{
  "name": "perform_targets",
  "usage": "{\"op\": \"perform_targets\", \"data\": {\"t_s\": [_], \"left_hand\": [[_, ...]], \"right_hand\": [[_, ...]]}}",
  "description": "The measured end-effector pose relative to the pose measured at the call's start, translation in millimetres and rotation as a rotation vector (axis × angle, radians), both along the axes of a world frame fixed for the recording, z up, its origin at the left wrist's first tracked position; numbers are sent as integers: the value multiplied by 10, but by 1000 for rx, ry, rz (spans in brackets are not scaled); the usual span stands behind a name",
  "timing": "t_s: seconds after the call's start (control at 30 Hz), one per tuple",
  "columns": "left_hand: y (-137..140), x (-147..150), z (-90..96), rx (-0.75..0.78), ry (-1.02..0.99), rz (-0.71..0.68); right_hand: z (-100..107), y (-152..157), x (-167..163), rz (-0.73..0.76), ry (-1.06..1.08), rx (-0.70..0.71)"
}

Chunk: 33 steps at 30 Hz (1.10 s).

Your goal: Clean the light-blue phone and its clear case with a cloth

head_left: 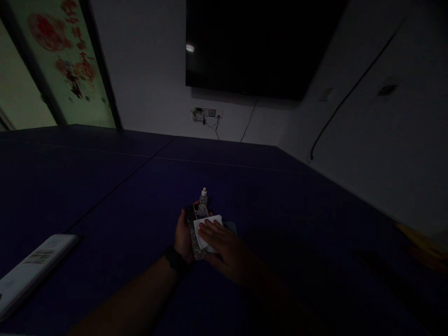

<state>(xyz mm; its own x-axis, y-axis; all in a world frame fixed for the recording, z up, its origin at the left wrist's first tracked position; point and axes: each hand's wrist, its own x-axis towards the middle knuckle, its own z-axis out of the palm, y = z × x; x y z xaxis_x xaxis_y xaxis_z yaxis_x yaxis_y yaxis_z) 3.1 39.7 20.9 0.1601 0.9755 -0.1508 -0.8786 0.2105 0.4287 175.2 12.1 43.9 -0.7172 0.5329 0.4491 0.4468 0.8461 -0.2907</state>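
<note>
My left hand (183,237) is closed around the side of a phone (198,253) with a patterned surface and dark edge. Pressed against the phone is a folded white cloth (200,229), which my right hand (224,247) holds there under its fingers. Just beyond the phone a small clear bottle (203,198) with a white dropper-like tip stands upright. A pale blue-grey flat thing (231,227) shows partly behind my right hand; its kind is hard to make out in the dim light.
A long white box-like object (37,267) lies at the left on the dark blue table (115,214). A seam crosses the tabletop. Something yellow (423,240) sits at the right edge. On the far wall are a large screen (259,46) and sockets (208,113) with cables.
</note>
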Motion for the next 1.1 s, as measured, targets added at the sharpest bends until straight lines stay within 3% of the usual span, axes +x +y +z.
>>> {"op": "perform_targets", "data": {"t_s": [0.1,0.23,0.4,0.53,0.7,0.87,1.1], "left_hand": [[9,13,10,-7,-14,-9],[22,18,33,-16,-20,21],[22,13,46,-24,2,8],[14,14,57,-30,2,11],[20,10,51,-37,1,11],[71,15,-3,-59,-14,40],[114,-51,-135,-39,-9,-95]], "right_hand": [[5,43,39,33,-1,-1],[-34,105,69,-69,23,64],[-27,110,50,20,15,34],[-41,109,42,-101,51,98],[-58,107,30,-46,36,101],[-86,78,-56,-181,14,97],[-6,-118,-215,21,-15,16]]}}
